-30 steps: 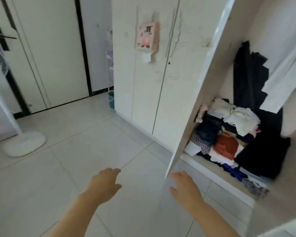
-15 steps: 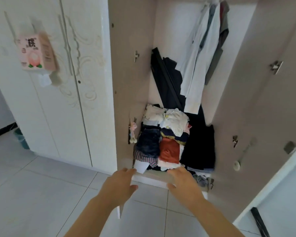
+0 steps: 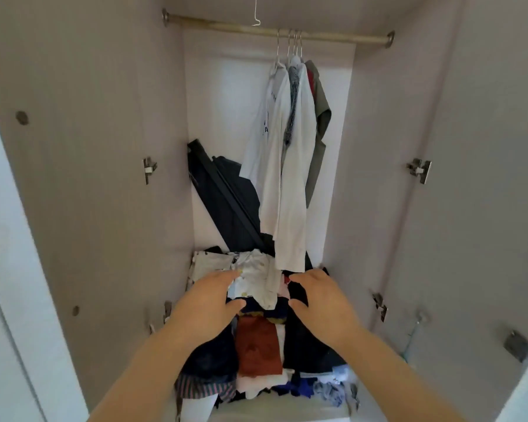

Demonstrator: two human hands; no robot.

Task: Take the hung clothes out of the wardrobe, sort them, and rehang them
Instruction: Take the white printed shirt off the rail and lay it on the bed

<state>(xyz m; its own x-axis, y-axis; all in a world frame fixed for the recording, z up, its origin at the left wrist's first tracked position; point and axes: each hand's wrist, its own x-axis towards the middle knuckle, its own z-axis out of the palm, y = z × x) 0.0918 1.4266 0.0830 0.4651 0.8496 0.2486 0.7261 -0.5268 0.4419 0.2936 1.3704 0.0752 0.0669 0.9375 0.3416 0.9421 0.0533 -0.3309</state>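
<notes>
Hung clothes [image 3: 290, 166] are seen on the right half of the rail [image 3: 214, 25], bunched together on four wire hangers [image 3: 290, 45]. Two long white tops are counted, with a grey piece between them and an olive garment [image 3: 320, 117] at the far right. The hem of the longest white top is seen down at the folded pile [image 3: 258, 348] on the wardrobe floor. Whether it rests on the pile cannot be told.

No garment is gripped yet. The left hand [image 3: 208, 303] and right hand [image 3: 317, 296] are held low over the pile, fingers loosely spread and holding nothing. Contact with the pile cannot be confirmed.

The step in hand is judged to be the reach for the hangers, so both hands need to be raised well above the pile. The hooks should be lifted up and off the rail, not pulled forward. The long hems should be gathered or supported, so that the folded stack is not dragged out. The leaning black object [image 3: 226, 190] behind is best left untouched. One stray wire hook [image 3: 256, 16] above the rail can be ignored.

Writing: dark print is noted on the leftmost white top, too blurred to be read. No brand or label is legible. Both doors of the wardrobe [image 3: 104, 147] are open.
</notes>
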